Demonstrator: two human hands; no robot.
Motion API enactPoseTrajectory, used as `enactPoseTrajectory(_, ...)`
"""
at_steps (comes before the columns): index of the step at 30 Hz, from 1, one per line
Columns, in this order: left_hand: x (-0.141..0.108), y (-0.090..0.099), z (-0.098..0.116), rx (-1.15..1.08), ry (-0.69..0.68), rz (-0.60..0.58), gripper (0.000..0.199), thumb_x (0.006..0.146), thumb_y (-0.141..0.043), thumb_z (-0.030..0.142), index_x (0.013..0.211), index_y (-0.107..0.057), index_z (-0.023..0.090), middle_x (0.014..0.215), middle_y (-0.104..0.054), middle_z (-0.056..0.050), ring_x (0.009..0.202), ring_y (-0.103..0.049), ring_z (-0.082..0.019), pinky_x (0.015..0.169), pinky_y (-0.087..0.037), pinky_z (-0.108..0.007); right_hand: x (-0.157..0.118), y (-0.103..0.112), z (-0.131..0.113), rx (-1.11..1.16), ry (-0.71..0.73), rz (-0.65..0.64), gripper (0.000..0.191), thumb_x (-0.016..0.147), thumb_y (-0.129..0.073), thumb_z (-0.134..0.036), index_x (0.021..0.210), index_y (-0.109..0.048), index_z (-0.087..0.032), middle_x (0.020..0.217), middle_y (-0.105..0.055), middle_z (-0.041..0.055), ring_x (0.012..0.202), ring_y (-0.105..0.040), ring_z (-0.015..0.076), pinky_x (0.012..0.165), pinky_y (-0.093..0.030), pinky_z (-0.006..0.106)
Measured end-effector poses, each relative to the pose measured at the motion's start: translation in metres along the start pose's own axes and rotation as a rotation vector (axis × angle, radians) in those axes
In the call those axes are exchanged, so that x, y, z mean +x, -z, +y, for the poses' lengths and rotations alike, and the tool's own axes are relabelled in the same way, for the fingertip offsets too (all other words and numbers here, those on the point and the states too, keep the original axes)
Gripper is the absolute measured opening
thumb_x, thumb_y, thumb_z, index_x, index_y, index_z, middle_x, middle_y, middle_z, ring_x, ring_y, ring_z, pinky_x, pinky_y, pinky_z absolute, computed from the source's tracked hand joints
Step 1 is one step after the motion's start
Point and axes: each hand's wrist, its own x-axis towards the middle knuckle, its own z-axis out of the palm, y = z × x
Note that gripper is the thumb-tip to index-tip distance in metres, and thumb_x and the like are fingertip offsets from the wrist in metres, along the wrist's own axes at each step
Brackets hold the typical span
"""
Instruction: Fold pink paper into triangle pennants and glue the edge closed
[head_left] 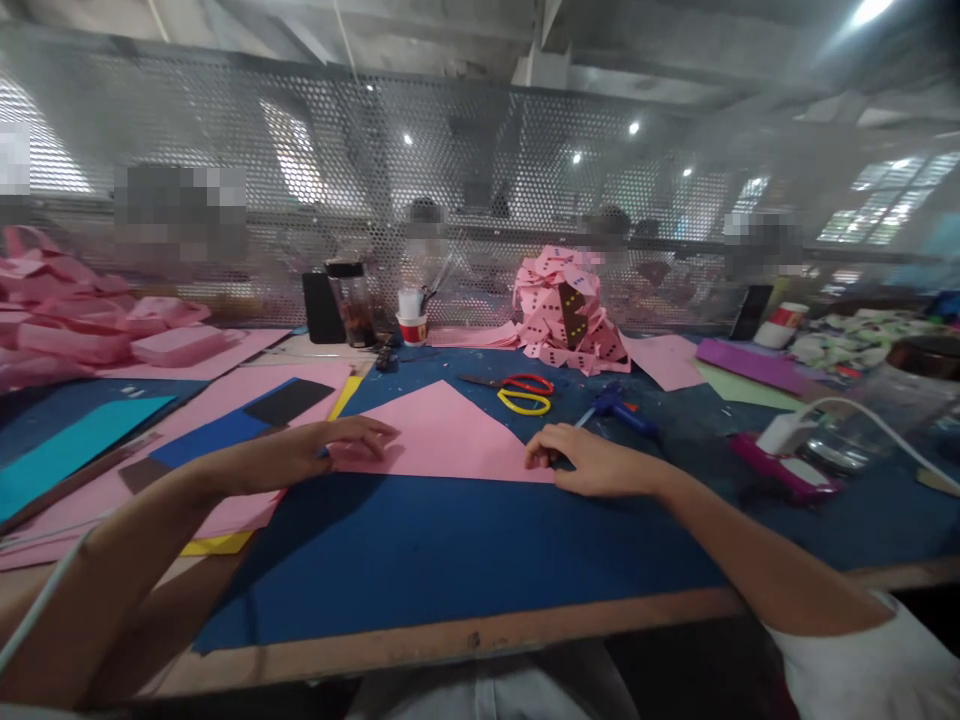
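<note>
On the blue mat, a pink sheet [450, 435] lies with one corner pointing away from me and a straight edge towards me. My left hand [341, 445] rests over its left end, fingers stretched out and slightly apart on the surface. At the right end, my right hand [589, 460] has its fingers curled and closed around the sheet's corner; the thumb is partly hidden. Just beyond the sheet are scissors [525, 395] with red and yellow handles. A blue glue gun [626, 410] lies beyond my right hand.
Several coloured sheets, blue [217, 437] and turquoise [82, 450] among them, lie on the left near a pink heap [82, 320]. Dotted pink pieces [559, 315] are piled at the back, by a perforated screen [450, 160]. A white plug [787, 435] with its cable sits right.
</note>
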Motion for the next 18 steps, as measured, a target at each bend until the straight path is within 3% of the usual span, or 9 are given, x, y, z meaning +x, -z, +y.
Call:
enactPoseTrajectory(3,0.0,0.0,-0.007,-0.08,-0.053,-0.13,0.04,0.096,-0.059,0.044,0.133,-0.067,0.033,0.154,-0.058,-0.001,0.14,-0.055,-0.028,0.118,-0.042,-0.039,0.001,0.002,0.002,0.014,0.019,-0.014,0.047,0.074,-0.052,0.003,0.11,-0.068,-0.021,0.112,-0.071,0.0046,0.103,-0.062,0.0201,0.093,-0.048,0.033)
enactPoseTrajectory(5,0.001,-0.003,-0.012,-0.116,-0.045,-0.131,0.038,0.1,-0.053,0.047,0.132,-0.067,0.032,0.157,-0.055,0.0,0.142,-0.052,-0.026,0.121,-0.038,-0.04,0.001,0.003,0.002,0.034,0.017,-0.034,0.048,0.075,-0.048,0.004,0.11,-0.068,-0.021,0.112,-0.071,0.0046,0.104,-0.062,0.0195,0.094,-0.048,0.032)
enactPoseTrajectory(11,0.01,-0.018,-0.018,-0.123,0.0,-0.052,0.044,0.102,-0.045,0.059,0.123,-0.068,0.027,0.147,-0.063,0.001,0.134,-0.056,-0.023,0.116,-0.043,-0.041,0.002,0.003,0.001,0.035,0.0,-0.008,0.028,0.084,-0.06,-0.007,0.107,-0.069,-0.02,0.109,-0.07,0.0054,0.1,-0.063,0.0202,0.092,-0.049,0.033)
enactPoseTrajectory(18,0.02,-0.033,-0.018,-0.025,0.01,0.095,0.037,0.094,-0.057,0.055,0.109,-0.071,0.024,0.129,-0.072,-0.008,0.123,-0.064,-0.028,0.109,-0.05,-0.041,0.001,0.005,0.002,0.041,0.047,-0.033,0.038,0.078,-0.058,-0.001,0.109,-0.069,-0.019,0.11,-0.069,0.005,0.1,-0.063,0.0182,0.09,-0.049,0.03)
